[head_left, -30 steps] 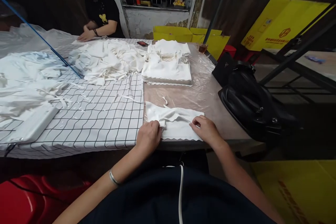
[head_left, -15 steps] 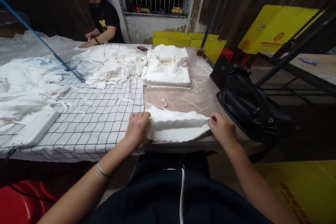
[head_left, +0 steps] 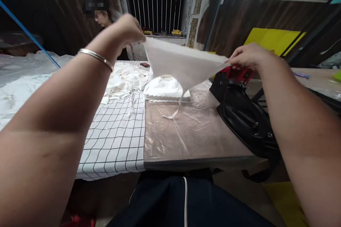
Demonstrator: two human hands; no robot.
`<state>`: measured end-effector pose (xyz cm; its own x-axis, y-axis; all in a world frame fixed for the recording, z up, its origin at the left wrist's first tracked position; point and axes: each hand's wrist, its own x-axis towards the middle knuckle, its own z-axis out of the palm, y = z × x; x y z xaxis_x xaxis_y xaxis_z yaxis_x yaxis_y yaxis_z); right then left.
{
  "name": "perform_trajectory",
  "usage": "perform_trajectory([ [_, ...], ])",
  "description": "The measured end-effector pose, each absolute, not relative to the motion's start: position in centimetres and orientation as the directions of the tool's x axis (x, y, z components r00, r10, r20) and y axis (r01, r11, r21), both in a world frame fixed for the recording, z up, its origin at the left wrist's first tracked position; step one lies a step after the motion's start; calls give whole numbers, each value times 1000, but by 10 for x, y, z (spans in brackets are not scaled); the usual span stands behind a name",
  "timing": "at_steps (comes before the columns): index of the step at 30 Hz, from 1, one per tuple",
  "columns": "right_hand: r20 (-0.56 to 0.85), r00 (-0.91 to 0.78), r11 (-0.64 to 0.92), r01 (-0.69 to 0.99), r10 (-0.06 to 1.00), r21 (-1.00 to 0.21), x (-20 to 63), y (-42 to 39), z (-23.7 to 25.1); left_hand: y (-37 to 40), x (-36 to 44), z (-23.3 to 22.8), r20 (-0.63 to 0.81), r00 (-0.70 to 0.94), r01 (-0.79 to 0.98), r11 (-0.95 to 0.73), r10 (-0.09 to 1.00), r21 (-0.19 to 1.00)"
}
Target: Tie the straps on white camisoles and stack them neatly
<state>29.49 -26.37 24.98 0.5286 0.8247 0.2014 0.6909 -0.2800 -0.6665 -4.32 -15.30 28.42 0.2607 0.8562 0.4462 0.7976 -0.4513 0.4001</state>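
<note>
1. The table (head_left: 197, 145) no longer carries the white cloth piece (head_left: 181, 65). Half a second earlier the piece lay flat at the near edge on the clear plastic sheet (head_left: 170, 131); it now hangs in the air above the sheet, stretched between both raised hands.
2. The black-grid cover (head_left: 117, 131) on the left half of the table and the loose pile of white fabric (head_left: 122, 79) further back are unchanged in position.
3. The folded stack (head_left: 166, 88) stays at the far end of the plastic sheet, directly behind and below the lifted piece. The black bag (head_left: 245, 117) stays at the right table edge.
4. The left hand (head_left: 129, 30) is up at head height, clenched on the left top corner of the piece. The right hand (head_left: 246, 56) pinches the right top corner, slightly lower.
5. A thin strap (head_left: 174, 111) trails from the bottom of the piece; its end touches the plastic sheet.
6. Judgement: lifting the piece clear suggests it is being shaken out or turned before it is laid down again.
7. A second person (head_left: 99, 10) remains at the far end of the table.
</note>
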Motion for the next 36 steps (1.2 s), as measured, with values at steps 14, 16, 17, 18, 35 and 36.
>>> perform_trajectory([
  [14, -87, 432, -359, 602, 898, -713, 276, -406, 18, -335, -91, 23, -91, 372, 843, -296, 924, 450],
  [16, -99, 447, -358, 546, 889, -758, 271, -423, -2, -354, -95, 10, -127, 359, 866, -280, 925, 414],
  [17, -88, 459, -354, 535, 884, -767, 270, -430, -7, -360, -97, 9, -141, 354, 875, -274, 925, 400],
  [18, -77, 470, -352, 532, 879, -770, 270, -436, -9, -365, -99, 10, -153, 352, 880, -270, 923, 391],
  [35, 79, 430, -212, 588, 899, -781, 246, -435, 0, -334, -79, 9, 93, 556, 680, -516, 826, 520],
  [36, 98, 429, -193, 585, 898, -788, 243, -434, -2, -323, -74, 9, 88, 541, 704, -507, 837, 497],
])
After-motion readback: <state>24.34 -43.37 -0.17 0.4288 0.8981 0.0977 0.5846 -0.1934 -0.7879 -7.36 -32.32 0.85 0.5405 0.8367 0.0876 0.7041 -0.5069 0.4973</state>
